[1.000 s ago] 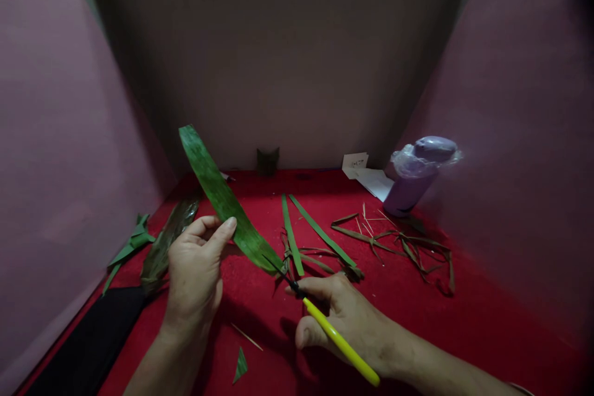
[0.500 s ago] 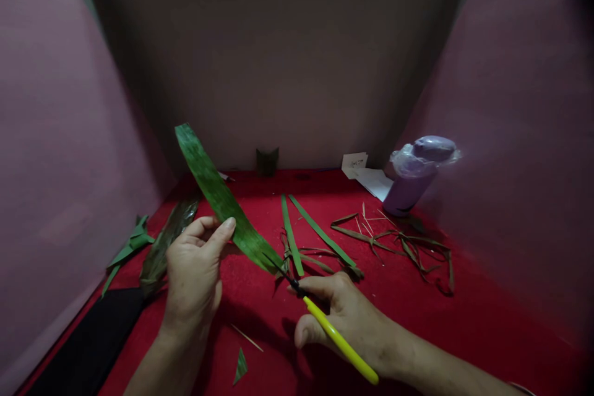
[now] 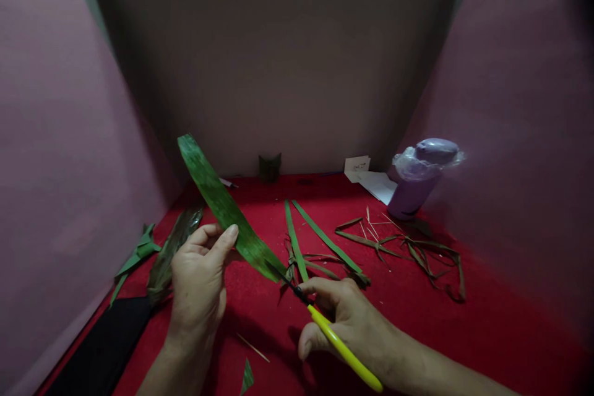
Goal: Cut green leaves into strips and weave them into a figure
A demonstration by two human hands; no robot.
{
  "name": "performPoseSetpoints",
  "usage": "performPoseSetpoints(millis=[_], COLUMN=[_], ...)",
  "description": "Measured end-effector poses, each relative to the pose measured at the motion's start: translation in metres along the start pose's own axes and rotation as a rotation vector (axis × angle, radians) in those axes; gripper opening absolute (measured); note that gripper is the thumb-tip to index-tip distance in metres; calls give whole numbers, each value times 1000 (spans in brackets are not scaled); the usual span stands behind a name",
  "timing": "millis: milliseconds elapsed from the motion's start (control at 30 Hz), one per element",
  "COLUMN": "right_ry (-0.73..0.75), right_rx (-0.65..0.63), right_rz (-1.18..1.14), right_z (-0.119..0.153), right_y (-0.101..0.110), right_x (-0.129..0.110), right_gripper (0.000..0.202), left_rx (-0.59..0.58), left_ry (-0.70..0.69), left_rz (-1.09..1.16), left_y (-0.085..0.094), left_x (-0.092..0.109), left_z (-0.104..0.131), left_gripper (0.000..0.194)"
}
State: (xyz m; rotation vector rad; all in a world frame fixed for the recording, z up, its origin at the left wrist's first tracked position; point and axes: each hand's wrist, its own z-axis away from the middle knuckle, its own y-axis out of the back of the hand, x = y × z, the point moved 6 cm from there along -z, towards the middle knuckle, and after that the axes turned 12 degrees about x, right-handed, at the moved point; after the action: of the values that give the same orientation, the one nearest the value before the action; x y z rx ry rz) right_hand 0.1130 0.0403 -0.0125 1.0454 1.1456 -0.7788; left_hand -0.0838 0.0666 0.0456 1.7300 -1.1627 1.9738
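Observation:
A long, wide green leaf strip (image 3: 211,189) is pinched between the thumb and fingers of my left hand (image 3: 199,278), its upper end pointing up and left. My right hand (image 3: 346,322) holds scissors with yellow handles (image 3: 343,346). Their dark blades are at the lower right end of the leaf strip. Beyond the blades, two narrow green strips (image 3: 325,238) lie on the red cloth, beside a tied bundle of brownish strips (image 3: 322,266). A thin stick (image 3: 253,347) and a small green leaf scrap (image 3: 247,377) lie between my forearms.
Brown dried strips (image 3: 434,260) and thin sticks (image 3: 371,223) lie at the right, near a purple container (image 3: 411,192) and white papers (image 3: 378,184). At the left are a folded green leaf piece (image 3: 139,252), a plastic-wrapped bundle (image 3: 171,253) and a black item (image 3: 102,340).
The whole view has shifted slightly, so things appear a little lower and further right. Both hands keep their holds, and the scissor blades remain at the leaf's end.

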Motion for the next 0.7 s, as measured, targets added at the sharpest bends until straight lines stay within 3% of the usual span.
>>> performPoseSetpoints(millis=[133, 400, 700], right_ry=[-34, 8, 47], right_rx=[17, 95, 101], right_rz=[-39, 148, 125], right_z=[-1, -2, -2], right_y=[-2, 7, 6], right_x=[-3, -16, -12], right_gripper=[39, 57, 55], left_rx=[1, 0, -27], left_ry=[10, 18, 38], left_rz=[6, 15, 16], left_y=[0, 0, -2], left_x=[1, 2, 1], left_z=[1, 1, 4], left_gripper=[20, 20, 18])
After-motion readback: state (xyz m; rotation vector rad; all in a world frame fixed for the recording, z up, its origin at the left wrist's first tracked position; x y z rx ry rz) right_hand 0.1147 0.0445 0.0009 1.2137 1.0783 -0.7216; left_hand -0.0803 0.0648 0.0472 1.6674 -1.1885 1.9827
